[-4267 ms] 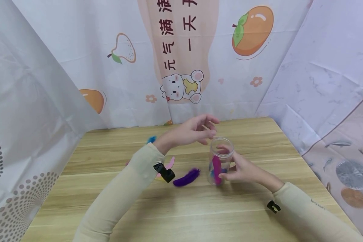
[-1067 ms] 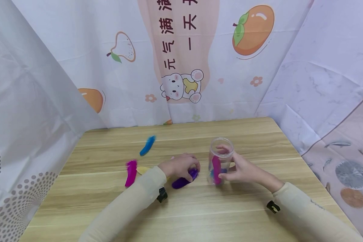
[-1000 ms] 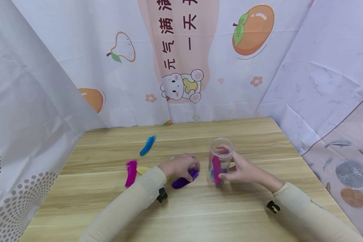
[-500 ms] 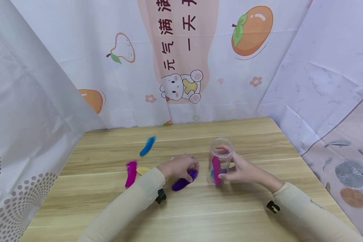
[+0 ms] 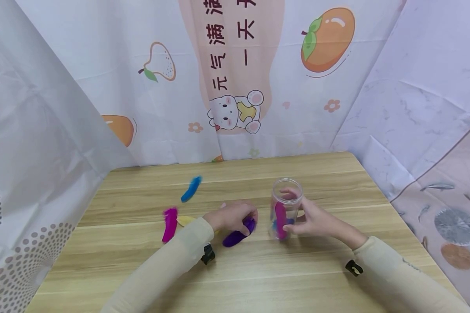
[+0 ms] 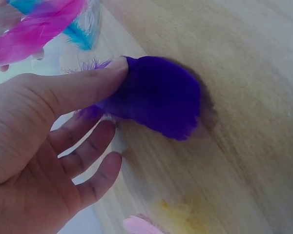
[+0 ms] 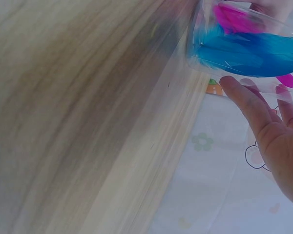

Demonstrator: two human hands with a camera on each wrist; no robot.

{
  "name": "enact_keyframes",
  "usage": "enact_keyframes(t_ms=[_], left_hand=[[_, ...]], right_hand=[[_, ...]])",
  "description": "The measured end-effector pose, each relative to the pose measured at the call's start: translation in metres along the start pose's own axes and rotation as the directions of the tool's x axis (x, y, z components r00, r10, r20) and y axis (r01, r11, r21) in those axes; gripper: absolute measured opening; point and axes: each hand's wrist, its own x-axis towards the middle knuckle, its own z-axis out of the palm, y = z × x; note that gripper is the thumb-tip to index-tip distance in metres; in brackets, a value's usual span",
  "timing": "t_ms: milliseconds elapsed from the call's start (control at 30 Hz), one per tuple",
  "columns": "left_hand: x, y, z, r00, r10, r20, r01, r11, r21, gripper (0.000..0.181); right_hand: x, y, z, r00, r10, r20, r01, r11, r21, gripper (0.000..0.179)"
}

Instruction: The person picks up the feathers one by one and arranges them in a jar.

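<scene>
My left hand is low over the middle of the table. Its thumb and index finger pinch the fluffy end of a purple feather, while the other fingers are loosely bent. The feather's broad end points toward me in the head view. My right hand grips the side of a clear, lidless jar that stands upright. Inside the jar are a magenta feather and a blue feather. In the right wrist view, the right-hand fingers lie along the jar's wall.
Left of my left hand lie a magenta feather and a yellow feather, partly covered by the sleeve. A blue feather lies farther back. A pink feather shows beside the left hand. A printed curtain hangs behind the table.
My left hand has come down and left from beside the jar's mouth to the purple feather, which it now pinches. The right hand and jar have stayed put.
</scene>
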Motion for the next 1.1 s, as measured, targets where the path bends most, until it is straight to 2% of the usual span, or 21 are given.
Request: enact_keyframes(t_ms=[267, 600, 933, 1100], left_hand=[[-0.0007, -0.0010, 0.0016, 1.000, -0.020, 0.020, 0.021, 0.997, -0.073, 0.037], [-0.0022, -0.0025, 0.0027, 1.000, -0.019, 0.011, 0.020, 0.996, -0.082, 0.041], [-0.0031, -0.0012, 0.0015, 0.999, -0.033, 0.019, 0.034, 0.994, -0.103, 0.035], [-0.0038, -0.0028, 0.0022, 1.000, 0.010, 0.021, -0.008, 0.996, -0.088, 0.029]], right_hand=[[-0.0002, 0.0009, 0.0003, 1.000, -0.002, 0.000, 0.002, 1.000, 0.001, 0.091], [-0.0010, 0.0017, 0.0001, 1.000, 0.008, -0.004, -0.008, 1.000, -0.006, 0.091], [-0.0005, 0.0018, 0.0002, 1.000, -0.006, -0.001, 0.006, 1.000, 0.012, 0.090], [-0.0001, 0.0012, -0.0002, 1.000, -0.009, 0.002, 0.009, 1.000, 0.013, 0.090]])
